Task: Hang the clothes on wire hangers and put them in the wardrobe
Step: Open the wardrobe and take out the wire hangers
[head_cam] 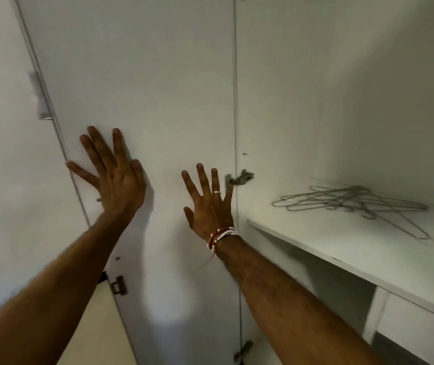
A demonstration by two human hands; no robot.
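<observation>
Left hand (117,177): centre-left of frame, fingers spread wide, palm flat on the white wardrobe door (158,101); grip holds nothing.
Right hand (210,204): centre of frame, fingers spread, empty, just beside the door hinge (239,177).
Wire hangers (352,204): loose tangled heap, right of frame, lying on the wardrobe shelf (368,256).
Clothes: none in view.
Step in hand, as judged: swinging the door fully aside. Best done with an even push from both palms, fingers kept off the hinge gap, then one hanger lifted clear of the tangle.
</observation>
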